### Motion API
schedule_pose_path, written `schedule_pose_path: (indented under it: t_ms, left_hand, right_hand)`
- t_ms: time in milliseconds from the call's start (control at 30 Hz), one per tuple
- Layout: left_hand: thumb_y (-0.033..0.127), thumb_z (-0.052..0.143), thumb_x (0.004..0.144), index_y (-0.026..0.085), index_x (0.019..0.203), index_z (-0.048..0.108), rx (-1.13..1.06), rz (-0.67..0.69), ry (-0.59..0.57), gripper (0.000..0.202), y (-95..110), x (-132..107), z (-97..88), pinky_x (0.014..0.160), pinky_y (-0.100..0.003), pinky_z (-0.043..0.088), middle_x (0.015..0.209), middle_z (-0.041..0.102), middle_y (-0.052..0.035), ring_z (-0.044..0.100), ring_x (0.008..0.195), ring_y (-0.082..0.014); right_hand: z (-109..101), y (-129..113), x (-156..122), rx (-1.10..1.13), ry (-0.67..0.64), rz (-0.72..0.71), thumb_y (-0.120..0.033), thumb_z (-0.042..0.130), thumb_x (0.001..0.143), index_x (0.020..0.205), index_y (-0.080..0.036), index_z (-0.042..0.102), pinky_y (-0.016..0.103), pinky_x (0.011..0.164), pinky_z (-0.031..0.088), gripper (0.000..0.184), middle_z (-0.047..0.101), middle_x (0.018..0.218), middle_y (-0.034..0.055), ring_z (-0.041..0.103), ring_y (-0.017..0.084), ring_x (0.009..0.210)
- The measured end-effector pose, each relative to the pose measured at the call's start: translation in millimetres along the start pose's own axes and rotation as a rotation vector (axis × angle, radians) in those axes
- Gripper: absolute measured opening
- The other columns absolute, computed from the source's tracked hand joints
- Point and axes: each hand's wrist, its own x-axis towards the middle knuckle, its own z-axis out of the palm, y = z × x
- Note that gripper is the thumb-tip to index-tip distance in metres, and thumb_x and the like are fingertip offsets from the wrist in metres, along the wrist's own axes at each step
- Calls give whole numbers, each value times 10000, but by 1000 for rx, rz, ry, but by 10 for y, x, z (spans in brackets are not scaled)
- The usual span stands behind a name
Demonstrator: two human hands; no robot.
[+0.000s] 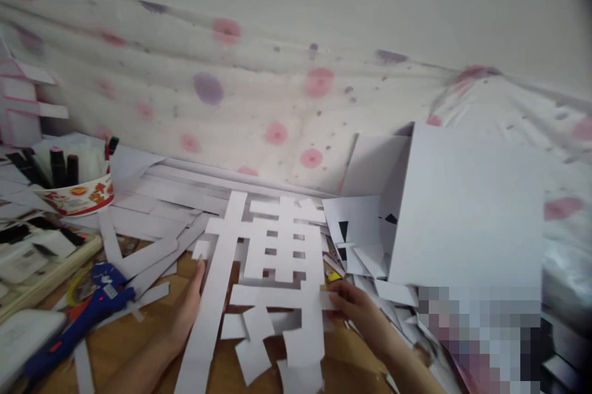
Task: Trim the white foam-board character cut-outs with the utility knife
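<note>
A large white cut-out paper character (282, 296), built of crossing strips with small square openings, is held tilted above the brown tabletop. My left hand (189, 304) is closed on its left edge, thumb up and the other fingers hidden beneath the card. At the opposite side, my right hand (354, 307) pinches a short tab sticking out from the character. A second layer of white card shows through several of its gaps. Left of my left hand lies a blue hot glue gun (87, 317).
White paper strips (152, 197) cover the back left, beside a tub of markers (76, 193) and a power strip (55, 283). Large white boards (467, 209) lean at right, with paper scraps (370, 258) below. A spotted sheet (259, 92) hangs behind.
</note>
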Motion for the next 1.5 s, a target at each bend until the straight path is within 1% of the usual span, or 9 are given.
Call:
schedule_pose_path:
  t_ms: [267,433,600,767,933,1067,1267,1367,1500]
  left_hand:
    - [506,692,609,171,698,595,45,100,-196,360,63,-9,16,443,-231,416,608,601,3,535,472,-128]
    - [533,602,684,139,706,614,131,77,-236,396,104,-14,-20,417,-198,356,539,565,-11,497,446,-103]
    - [444,643,664,143,744,609,170,36,-283,313,166,-48,-54,402,-194,300,494,546,-7,463,430,-105]
    - [290,635,612,158,862,623,-92,-5,-388,283,167,-121,-43,472,-248,367,537,546,-10,508,490,-144]
    - [211,570,597,163,872,628,-42,72,-513,285,161,-145,21,496,-252,360,535,558,-17,494,500,-141]
    - [151,570,648,171,884,615,142,194,-475,241,315,-52,145,596,-262,404,677,609,-22,529,615,-146]
    - [395,574,765,179,873,601,140,341,-509,243,637,68,514,600,-269,413,758,592,-30,501,615,-133]
    - [443,572,756,174,851,610,156,392,-481,288,642,78,605,605,-275,413,739,592,-32,505,616,-143]
    - [403,629,704,162,798,633,219,401,-467,258,547,89,559,668,-282,414,783,618,-56,537,728,-181]
  right_hand:
    - [22,229,-156,-128,-118,24,-271,544,692,681,-173,548,221,489,378,99,523,572,-27,490,115,521]
    - [24,215,-272,-431,-80,-165,-264,468,808,859,-248,633,292,730,441,173,663,870,16,598,198,806]
    - [53,192,-302,-514,-29,-297,-267,481,801,854,-281,665,334,787,459,192,660,914,38,609,232,854]
    - [150,225,-214,-297,139,-247,-360,484,819,1062,-208,556,384,821,474,296,625,1011,102,602,244,912]
    - [252,70,-198,33,4,-194,-518,474,820,1114,-205,547,374,857,463,435,622,1104,100,559,263,1052]
    - [95,-114,-162,-57,93,-281,-518,508,804,1067,-198,577,342,808,462,421,657,986,83,584,258,952]
    - [-234,-415,4,-164,164,-400,-466,487,822,1032,-197,575,320,744,469,352,650,885,54,584,234,875]
    - [-339,-438,75,-164,130,-400,-433,496,823,1026,-195,561,341,755,469,320,648,886,52,588,234,872]
    - [-366,-333,107,-124,91,-384,-358,532,800,1070,-205,526,361,779,470,310,647,938,53,595,224,870]
